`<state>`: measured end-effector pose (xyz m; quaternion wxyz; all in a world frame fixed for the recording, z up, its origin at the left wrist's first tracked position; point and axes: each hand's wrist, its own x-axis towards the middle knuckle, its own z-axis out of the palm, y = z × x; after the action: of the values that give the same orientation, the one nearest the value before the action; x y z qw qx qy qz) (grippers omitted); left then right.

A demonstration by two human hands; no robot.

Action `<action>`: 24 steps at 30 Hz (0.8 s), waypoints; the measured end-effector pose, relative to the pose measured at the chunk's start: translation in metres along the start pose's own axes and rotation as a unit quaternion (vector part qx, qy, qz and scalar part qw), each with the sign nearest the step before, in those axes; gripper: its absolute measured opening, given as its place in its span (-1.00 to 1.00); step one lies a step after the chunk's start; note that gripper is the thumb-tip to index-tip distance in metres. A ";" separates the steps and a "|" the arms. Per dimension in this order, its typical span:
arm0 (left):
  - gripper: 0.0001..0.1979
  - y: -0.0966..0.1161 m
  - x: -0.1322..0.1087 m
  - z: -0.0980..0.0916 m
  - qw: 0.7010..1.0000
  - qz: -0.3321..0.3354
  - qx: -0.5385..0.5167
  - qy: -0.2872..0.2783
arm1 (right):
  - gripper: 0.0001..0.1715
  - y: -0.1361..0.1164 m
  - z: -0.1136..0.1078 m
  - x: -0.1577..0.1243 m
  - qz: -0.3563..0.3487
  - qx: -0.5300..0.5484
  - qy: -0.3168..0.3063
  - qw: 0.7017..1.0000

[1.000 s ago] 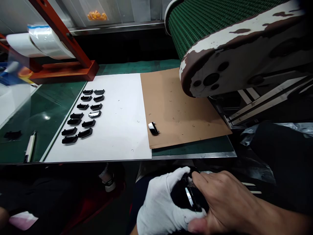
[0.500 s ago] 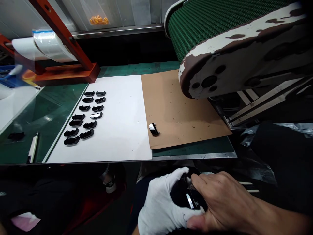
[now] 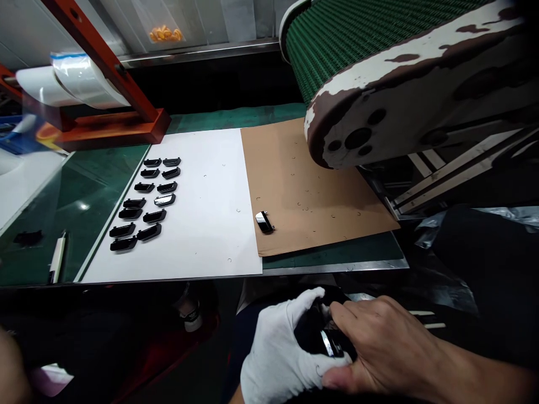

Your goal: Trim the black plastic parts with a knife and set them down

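Note:
My left hand (image 3: 282,348), in a white glove, is closed around a glossy black plastic part (image 3: 330,342) held low over my lap. From the other side my bare right hand (image 3: 374,342) grips the same part with thumb and fingers. The fingers cover most of the part, so its full shape is hidden. Beyond my hands, one small black plastic piece (image 3: 264,223) with a shiny face lies on a brown cardboard sheet (image 3: 320,202).
Several similar black pieces (image 3: 154,216) lie in two columns on a white sheet (image 3: 210,224). A white pen-like tool (image 3: 58,257) rests left of it. Film rolls (image 3: 84,81) hang on an orange stand (image 3: 122,132). A green conveyor belt (image 3: 357,45) overhangs the right. Another person's blurred arm (image 3: 10,370) shows lower left.
My hands hold nearly the same grip on the black part. The view has shifted slightly, and another person's blurred arm has come in at the lower left.

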<state>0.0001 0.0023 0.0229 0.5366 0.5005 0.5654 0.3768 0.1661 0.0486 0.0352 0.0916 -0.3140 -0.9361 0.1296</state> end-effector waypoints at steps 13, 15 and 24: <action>-0.22 -0.015 0.009 0.003 0.998 0.041 -0.041 -0.004 | -0.26 -0.001 0.002 -0.001 0.018 0.065 0.125 0.990; -0.20 -0.016 0.009 0.001 0.994 0.067 -0.084 0.000 | -0.30 -0.005 0.005 -0.003 0.047 0.062 0.170 0.982; -0.21 -0.018 0.012 -0.007 0.993 0.095 -0.073 0.008 | -0.18 -0.021 0.031 -0.018 0.281 0.417 0.070 0.862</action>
<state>-0.0086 0.0105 0.0040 0.5283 0.5088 0.4906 0.4704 0.1607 0.0159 0.0099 0.2386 -0.5047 -0.6579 0.5054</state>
